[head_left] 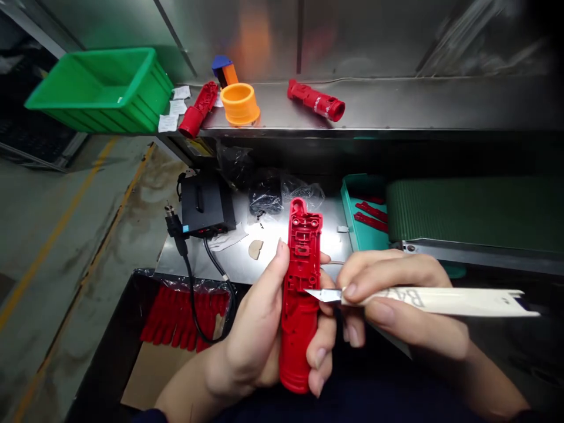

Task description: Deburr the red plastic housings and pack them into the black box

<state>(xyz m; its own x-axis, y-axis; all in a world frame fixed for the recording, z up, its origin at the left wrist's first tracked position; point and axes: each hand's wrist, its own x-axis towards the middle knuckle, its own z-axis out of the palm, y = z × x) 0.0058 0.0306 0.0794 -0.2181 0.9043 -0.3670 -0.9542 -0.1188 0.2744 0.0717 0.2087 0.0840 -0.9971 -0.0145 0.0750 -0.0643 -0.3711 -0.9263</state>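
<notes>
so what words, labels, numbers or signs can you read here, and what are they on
"B4", handwritten-looking, on the knife handle; a further mark beside it is unclear.
White paper slips by the green bin: any print too small to read.
Small sticker on the black box: unreadable.
Nothing else legible.

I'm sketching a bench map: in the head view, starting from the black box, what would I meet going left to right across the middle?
Black box → small tan piece → red casing in the left hand → teal tray → ribbed green belt.
</notes>
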